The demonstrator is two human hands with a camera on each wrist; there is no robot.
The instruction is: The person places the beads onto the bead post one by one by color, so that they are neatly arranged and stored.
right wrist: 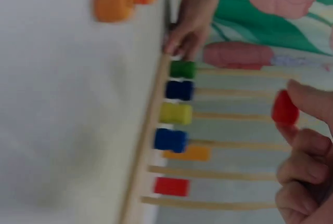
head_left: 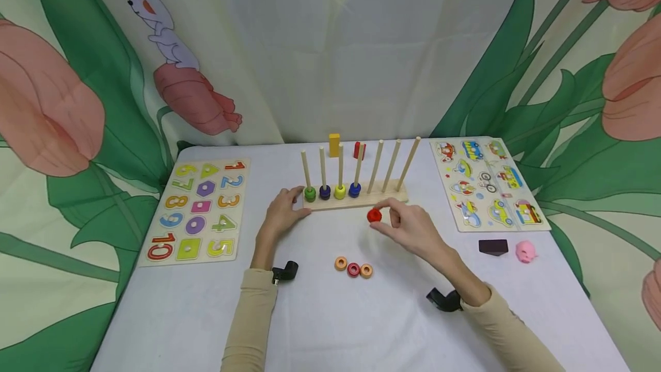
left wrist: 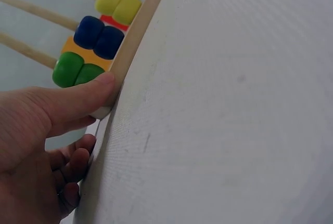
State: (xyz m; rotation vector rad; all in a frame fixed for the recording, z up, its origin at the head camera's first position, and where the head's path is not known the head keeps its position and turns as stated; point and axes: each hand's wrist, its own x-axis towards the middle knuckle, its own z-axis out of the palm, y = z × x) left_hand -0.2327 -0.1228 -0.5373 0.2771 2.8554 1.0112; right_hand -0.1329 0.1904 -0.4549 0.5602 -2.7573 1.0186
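My right hand pinches a red bead between thumb and forefinger, in front of a wooden peg stand. In the right wrist view the bead overlaps the upper part of the pegs. My left hand holds the stand's left end, its thumb on the front edge beside the green beads. From the left, the first pegs carry green, dark blue, yellow and blue beads, stacked in pairs. The pegs further right are bare.
Two orange rings and a red ring lie nearer me. Behind the stand are yellow and red blocks. A number board lies left; right are a vehicle puzzle, a dark block and a pink pig toy.
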